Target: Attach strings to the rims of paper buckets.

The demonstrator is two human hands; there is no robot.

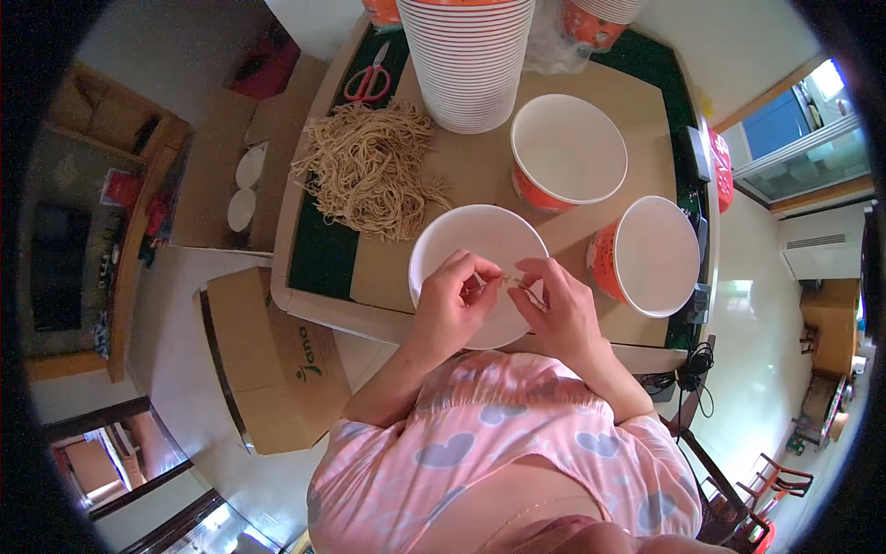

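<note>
Both of my hands meet over a white paper tub [480, 222] near the table's front edge, its inside facing up at me. The fingers of my left hand [454, 294] are pinched together, and my right hand [559, 305] pinches close beside them. Between the fingertips is something small and pale, too fine to name. Left of the tub, beyond my left hand, lies a tangled heap of beige string [374, 166]. Two more white tubs with orange outsides, one farther back [568, 148] and one to the right [657, 257], stand with their mouths up.
A tall stack of nested tubs [469, 65] rises at the back, near red-handled scissors [371, 78]. More tubs [600, 20] stand by clear plastic. Cardboard boxes [272, 360] are on the floor at left. Black cables [694, 369] hang at the table's right corner.
</note>
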